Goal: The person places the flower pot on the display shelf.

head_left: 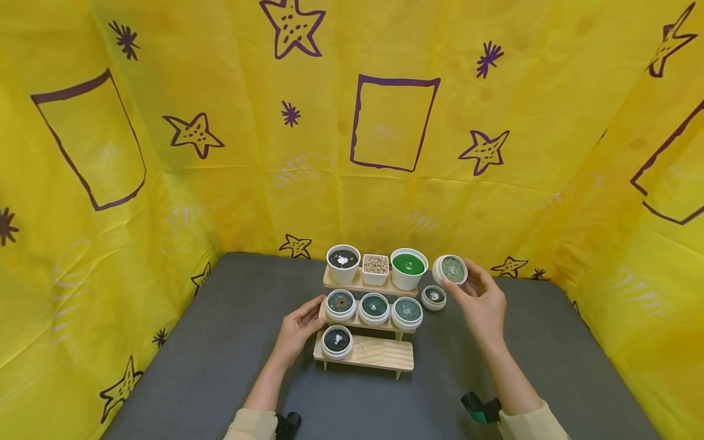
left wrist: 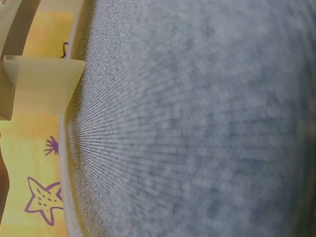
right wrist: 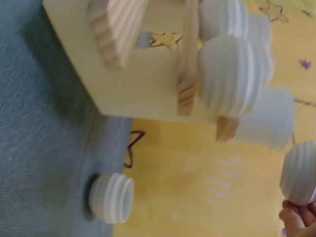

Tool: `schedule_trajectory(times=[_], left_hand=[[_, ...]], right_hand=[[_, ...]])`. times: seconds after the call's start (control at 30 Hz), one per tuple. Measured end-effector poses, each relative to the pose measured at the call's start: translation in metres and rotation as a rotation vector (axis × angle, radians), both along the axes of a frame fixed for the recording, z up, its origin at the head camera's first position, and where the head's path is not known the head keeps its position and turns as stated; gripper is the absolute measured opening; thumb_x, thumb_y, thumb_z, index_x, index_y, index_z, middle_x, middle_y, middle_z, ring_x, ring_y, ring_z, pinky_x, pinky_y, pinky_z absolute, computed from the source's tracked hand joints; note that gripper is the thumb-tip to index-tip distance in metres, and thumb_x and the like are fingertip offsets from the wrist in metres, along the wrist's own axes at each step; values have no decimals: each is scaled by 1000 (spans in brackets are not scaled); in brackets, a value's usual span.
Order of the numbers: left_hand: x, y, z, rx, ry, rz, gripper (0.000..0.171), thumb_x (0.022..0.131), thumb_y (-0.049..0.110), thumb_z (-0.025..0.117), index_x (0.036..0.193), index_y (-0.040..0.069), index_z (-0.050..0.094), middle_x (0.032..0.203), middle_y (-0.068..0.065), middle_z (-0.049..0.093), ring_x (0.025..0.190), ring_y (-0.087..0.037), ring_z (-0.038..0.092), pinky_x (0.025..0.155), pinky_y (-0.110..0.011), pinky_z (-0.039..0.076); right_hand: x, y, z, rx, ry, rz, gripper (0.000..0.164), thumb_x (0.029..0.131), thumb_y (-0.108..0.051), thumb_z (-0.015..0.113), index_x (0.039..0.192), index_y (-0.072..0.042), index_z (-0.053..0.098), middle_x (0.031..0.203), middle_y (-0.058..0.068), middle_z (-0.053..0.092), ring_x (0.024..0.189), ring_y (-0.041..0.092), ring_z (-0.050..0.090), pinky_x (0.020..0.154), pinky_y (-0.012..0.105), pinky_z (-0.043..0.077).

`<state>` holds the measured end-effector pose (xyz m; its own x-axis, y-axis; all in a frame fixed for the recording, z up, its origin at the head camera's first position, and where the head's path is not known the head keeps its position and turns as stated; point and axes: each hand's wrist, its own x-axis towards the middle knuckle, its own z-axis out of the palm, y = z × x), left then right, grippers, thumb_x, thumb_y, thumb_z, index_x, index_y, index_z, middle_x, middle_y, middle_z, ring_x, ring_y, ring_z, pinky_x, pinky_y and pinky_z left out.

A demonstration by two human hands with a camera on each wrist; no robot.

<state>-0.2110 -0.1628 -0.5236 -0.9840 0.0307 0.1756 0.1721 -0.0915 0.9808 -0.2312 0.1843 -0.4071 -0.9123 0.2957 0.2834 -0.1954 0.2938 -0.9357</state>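
A tiered wooden stand (head_left: 379,352) holds small white pots on three shelves. My left hand (head_left: 296,330) holds the left end of its middle shelf between thumb and fingers. My right hand (head_left: 485,304) grips a white ribbed pot (head_left: 450,270) with grey-green contents, raised to the right of the top shelf. In the right wrist view this pot (right wrist: 300,174) shows at the right edge, with fingertips (right wrist: 291,217) at its side. Below it, a smaller ribbed pot (head_left: 434,298) with a white patch on dark contents stands on the table.
On the top shelf are a dark-filled cup (head_left: 343,264), a square cup of beige bits (head_left: 376,269) and a green-filled cup (head_left: 409,269). Three ribbed pots (head_left: 374,308) line the middle shelf. One dark-filled pot (head_left: 337,342) sits at the bottom left. Yellow patterned cloth (head_left: 385,201) surrounds the grey table (head_left: 231,342).
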Motion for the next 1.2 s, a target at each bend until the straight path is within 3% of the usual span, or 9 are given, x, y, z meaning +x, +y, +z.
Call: schedule_trajectory(times=[0.27,0.47,0.73,1.2], left_hand=[[0,0,1,1,-3,0,55,89,-7,64,140,-13,45,147,-32,45,113,12,56,98,-6,46],[-1,-1,0,2,6,-2,55,89,-7,64,140,-14,45,146,-33,45,113,12,56,98,-6,46],[0,0,0,4,-5,5,55,89,-6,64,140,-13,45,147,-32,45,114,12,55,98,-6,46],[1,0,1,11,-6,8,55,89,-7,64,140,-14,45,147,-32,45,113,13,56,98,-6,46]], right_hand=[[20,-17,15,20,73,137,59,77,-7,84,131,-11,63,129,11,66,107,-10,61,94,5,49],[35,-33,14,57,116,285,59,72,-3,86,127,-9,65,125,9,68,104,-8,64,92,9,53],[50,-50,-6,139,178,434,58,70,-6,88,123,-10,67,120,10,70,105,-3,64,90,17,57],[62,-64,-40,212,174,552,57,67,-13,91,119,-10,70,112,8,74,96,4,69,83,25,61]])
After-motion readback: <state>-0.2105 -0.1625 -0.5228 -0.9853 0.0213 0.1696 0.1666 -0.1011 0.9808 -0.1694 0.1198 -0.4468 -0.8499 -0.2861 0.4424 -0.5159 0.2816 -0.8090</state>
